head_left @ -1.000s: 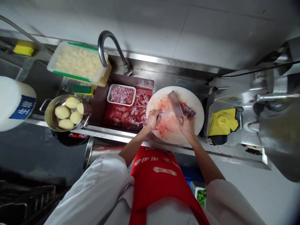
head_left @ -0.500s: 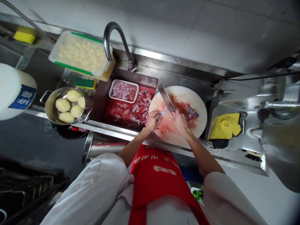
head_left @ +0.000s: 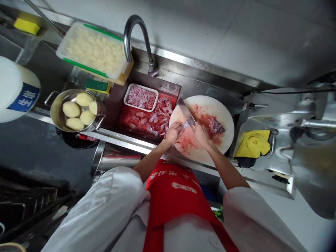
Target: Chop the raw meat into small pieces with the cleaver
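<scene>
My right hand (head_left: 201,135) grips a cleaver (head_left: 187,111), its blade angled up and left over the round white cutting board (head_left: 193,151). At the board's left side my left hand (head_left: 174,133) has its fingers bent down on a slick, pale pink-grey piece of raw meat (head_left: 186,125); its exact kind is not clear. The blade is beside this piece, close to the left fingertips. A purplish clump of scraps (head_left: 216,125) lies on the right part of the board, amid red stains.
Left of the board, a dark tub (head_left: 114,111) holds similar raw pieces in red liquid, with a white basket (head_left: 140,108) of small bits inside. A tap (head_left: 138,21), a lidded box (head_left: 97,52), a pot of potatoes (head_left: 59,117) and a yellow cloth (head_left: 253,143) stand around.
The view has shifted and tilted slightly. My left hand has flattened somewhat over the piece, while my right hand keeps the cleaver at nearly the same spot.
</scene>
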Motion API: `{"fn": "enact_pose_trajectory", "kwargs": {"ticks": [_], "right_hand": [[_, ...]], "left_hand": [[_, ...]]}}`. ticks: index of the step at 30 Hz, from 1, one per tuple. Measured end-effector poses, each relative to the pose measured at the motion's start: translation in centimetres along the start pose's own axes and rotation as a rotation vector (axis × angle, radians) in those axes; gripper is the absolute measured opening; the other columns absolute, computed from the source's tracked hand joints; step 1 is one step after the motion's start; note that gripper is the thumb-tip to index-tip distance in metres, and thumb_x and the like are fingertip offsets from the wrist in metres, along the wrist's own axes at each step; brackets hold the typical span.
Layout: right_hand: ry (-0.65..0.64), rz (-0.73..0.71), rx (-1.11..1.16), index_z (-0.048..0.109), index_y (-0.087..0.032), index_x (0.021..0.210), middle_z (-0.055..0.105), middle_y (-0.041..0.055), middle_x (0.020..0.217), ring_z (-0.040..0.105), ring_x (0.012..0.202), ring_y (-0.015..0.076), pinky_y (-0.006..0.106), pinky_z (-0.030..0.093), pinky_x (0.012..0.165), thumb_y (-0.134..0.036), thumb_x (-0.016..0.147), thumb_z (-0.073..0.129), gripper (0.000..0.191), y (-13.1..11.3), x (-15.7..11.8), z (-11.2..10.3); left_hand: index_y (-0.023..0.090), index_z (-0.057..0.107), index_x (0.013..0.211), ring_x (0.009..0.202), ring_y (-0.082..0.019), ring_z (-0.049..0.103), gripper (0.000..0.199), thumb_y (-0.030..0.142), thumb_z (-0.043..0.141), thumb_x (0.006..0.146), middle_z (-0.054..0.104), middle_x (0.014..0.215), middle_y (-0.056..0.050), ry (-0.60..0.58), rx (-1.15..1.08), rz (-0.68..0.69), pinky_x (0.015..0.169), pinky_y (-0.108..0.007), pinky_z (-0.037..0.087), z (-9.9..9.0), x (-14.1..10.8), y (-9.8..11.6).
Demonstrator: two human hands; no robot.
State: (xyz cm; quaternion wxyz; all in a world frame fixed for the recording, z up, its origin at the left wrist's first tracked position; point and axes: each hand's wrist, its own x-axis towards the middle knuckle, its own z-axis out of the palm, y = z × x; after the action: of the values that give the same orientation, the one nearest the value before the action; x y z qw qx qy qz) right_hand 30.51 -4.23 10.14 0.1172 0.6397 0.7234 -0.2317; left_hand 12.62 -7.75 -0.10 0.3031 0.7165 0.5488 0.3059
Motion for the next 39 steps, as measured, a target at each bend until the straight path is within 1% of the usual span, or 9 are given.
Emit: {"fn": "enact_pose_trajectory", "kwargs": {"ticks": [4,8,14,16,20,22,28,31,39], "right_hand": [[-0.043,0.021,-0.013,0.060,-0.013,0.117,0.074,0.0163,0.103,0.069,0.097,0.0251,0.029,0.042,0.077,-0.031,0.105,0.041,0.029,4.3,-3.8,2.1],[-0.051,0.071,-0.038,0.062,-0.011,0.108,0.072,0.0170,0.097,0.068,0.092,0.0261,0.030,0.042,0.076,-0.031,0.103,0.043,0.027,8.7,-7.5,3.7],[0.040,0.103,0.145,0.062,-0.014,0.102,0.072,0.0150,0.095,0.067,0.087,0.0249,0.030,0.042,0.074,-0.036,0.101,0.046,0.028,11.6,-8.6,6.2],[0.086,0.130,0.212,0.062,-0.015,0.102,0.073,0.0139,0.093,0.067,0.088,0.0254,0.029,0.041,0.072,-0.037,0.100,0.047,0.027,12.5,-8.9,7.1],[0.123,0.176,0.261,0.063,-0.016,0.102,0.073,0.0138,0.090,0.067,0.087,0.0268,0.029,0.040,0.068,-0.037,0.099,0.048,0.026,13.9,-9.7,7.9],[0.126,0.213,0.242,0.063,-0.015,0.103,0.073,0.0144,0.090,0.067,0.085,0.0269,0.029,0.038,0.068,-0.036,0.100,0.048,0.026,14.2,-10.2,7.6],[0.094,0.284,0.108,0.061,-0.011,0.106,0.072,0.0156,0.088,0.066,0.080,0.0259,0.030,0.032,0.064,-0.032,0.102,0.044,0.027,13.4,-12.0,6.2],[0.053,0.307,0.071,0.059,-0.012,0.110,0.071,0.0132,0.083,0.066,0.075,0.0240,0.030,0.030,0.063,-0.031,0.105,0.040,0.027,11.7,-13.3,6.1],[0.062,0.304,0.110,0.057,-0.011,0.116,0.071,0.0142,0.088,0.067,0.082,0.0248,0.030,0.035,0.067,-0.029,0.106,0.034,0.031,5.4,-12.5,4.2]], "left_hand": [[0.018,0.069,0.113,0.113,-0.027,0.055,0.021,0.023,0.057,0.097,0.063,0.114,-0.012,-0.035,0.106,-0.040,0.104,-0.043,0.046,-0.3,0.1,0.9],[0.015,0.057,0.134,0.114,-0.030,0.055,0.044,0.017,0.063,0.091,0.060,0.118,-0.016,-0.061,0.234,-0.139,0.101,-0.044,0.047,0.3,0.7,2.2],[0.012,0.050,0.134,0.100,-0.029,0.067,0.049,0.013,0.066,0.088,0.060,0.117,-0.019,-0.184,0.273,-0.292,0.085,-0.038,0.051,0.2,2.1,5.3],[0.012,0.053,0.126,0.097,-0.028,0.066,0.040,0.014,0.066,0.088,0.061,0.116,-0.018,-0.162,0.211,-0.231,0.083,-0.037,0.051,-1.0,3.1,6.9],[0.016,0.057,0.107,0.095,-0.023,0.061,0.012,0.021,0.053,0.097,0.062,0.103,-0.011,0.035,-0.058,0.024,0.086,-0.035,0.050,-3.2,4.6,10.2],[0.017,0.058,0.102,0.093,-0.021,0.060,0.014,0.028,0.049,0.101,0.062,0.099,-0.009,0.052,-0.205,0.122,0.087,-0.034,0.050,-3.9,4.3,10.6],[0.017,0.064,0.105,0.105,-0.022,0.061,0.033,0.042,0.042,0.106,0.066,0.105,-0.011,-0.122,-0.347,0.118,0.096,-0.038,0.049,-4.2,-1.5,5.1],[0.016,0.068,0.105,0.113,-0.024,0.060,0.038,0.043,0.041,0.106,0.066,0.111,-0.014,-0.127,-0.312,0.104,0.101,-0.042,0.048,-4.4,-4.3,2.4],[0.015,0.070,0.102,0.110,-0.022,0.062,0.036,0.040,0.043,0.105,0.067,0.108,-0.013,-0.044,-0.307,0.081,0.099,-0.040,0.050,-4.8,-7.1,1.4]]}}
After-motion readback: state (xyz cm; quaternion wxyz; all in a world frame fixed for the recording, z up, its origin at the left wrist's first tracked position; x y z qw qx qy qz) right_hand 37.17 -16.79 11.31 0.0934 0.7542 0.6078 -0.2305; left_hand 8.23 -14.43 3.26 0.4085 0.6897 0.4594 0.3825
